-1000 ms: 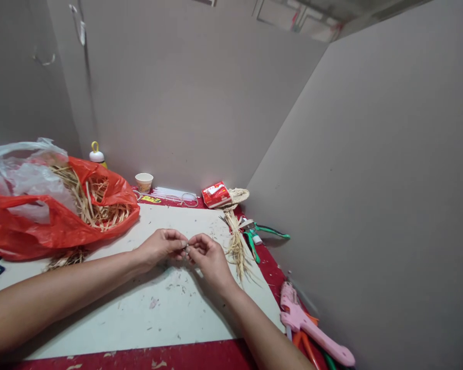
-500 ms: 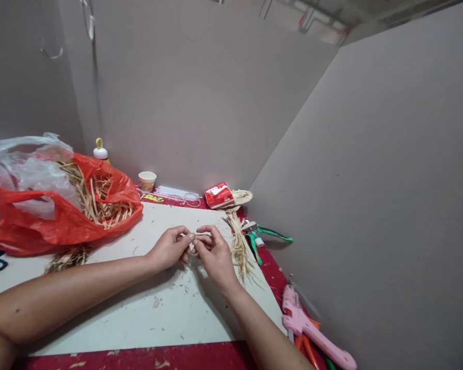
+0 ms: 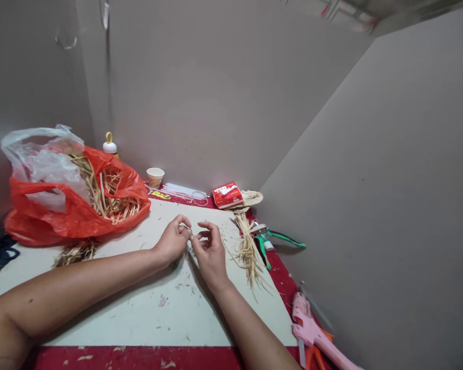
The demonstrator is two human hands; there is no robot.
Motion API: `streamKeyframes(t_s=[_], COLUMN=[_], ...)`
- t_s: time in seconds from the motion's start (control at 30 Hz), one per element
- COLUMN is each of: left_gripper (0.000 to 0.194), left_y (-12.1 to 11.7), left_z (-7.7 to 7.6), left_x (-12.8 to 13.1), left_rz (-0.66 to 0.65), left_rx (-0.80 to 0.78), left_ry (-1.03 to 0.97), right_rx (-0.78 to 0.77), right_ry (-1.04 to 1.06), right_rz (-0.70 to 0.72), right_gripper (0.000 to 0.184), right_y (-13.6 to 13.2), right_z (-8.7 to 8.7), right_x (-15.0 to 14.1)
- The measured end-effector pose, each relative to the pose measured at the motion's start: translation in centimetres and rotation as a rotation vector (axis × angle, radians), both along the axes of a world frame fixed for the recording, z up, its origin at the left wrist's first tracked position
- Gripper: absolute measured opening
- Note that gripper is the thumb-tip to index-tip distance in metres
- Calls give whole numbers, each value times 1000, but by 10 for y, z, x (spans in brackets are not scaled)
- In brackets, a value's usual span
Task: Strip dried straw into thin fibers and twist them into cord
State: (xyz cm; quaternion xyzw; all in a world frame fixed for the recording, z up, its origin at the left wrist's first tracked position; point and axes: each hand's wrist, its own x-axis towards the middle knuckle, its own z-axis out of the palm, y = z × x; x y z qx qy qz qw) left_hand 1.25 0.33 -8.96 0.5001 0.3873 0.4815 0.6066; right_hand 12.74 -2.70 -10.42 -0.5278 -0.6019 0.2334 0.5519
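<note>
Above the middle of the white board (image 3: 146, 318), my left hand (image 3: 173, 242) and my right hand (image 3: 211, 257) meet at the fingertips. Thumb and fingers of the left are pinched closed. My right thumb presses close to the left fingertips, its index finger arched above. Whatever lies between them is too small and hidden to name. Just right of my right hand lies a tied bundle of dry straw strips (image 3: 249, 252). A red plastic bag (image 3: 42, 226) full of similar straw stands to the left, beyond my left forearm.
Green-handled pliers (image 3: 283, 237) lie at the board's right edge, and a pink glue gun (image 3: 310, 329) at the front right. Along the back are a paper cup (image 3: 155, 177), white sticks (image 3: 183, 191), a red tissue pack (image 3: 227, 196) and a woven straw piece (image 3: 252, 198). Grey walls (image 3: 200, 103) enclose the table.
The view has shifted, so the surroundings appear farther right. My hands stay together at the fingertips, a little nearer the left of the board, and my right fingers have spread slightly.
</note>
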Motion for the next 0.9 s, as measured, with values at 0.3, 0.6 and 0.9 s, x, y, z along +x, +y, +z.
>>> streamKeyframes(t_s=[0.3,0.6,0.9], left_gripper=[15,25,16], left_y=[-3,-4,2], left_z=[-6,4,9], left_x=[1,-4,-15], left_rz=[16,-156,-162], left_rx=[-99,100,621], left_ry=[39,128,579], right_rx=[-3,-109,-174], right_ry=[218,263,331], right_rz=[41,32,70], right_gripper=[38,44,49], right_y=[-6,1,4], right_z=[2,-4,-8], right_x=[6,17,21])
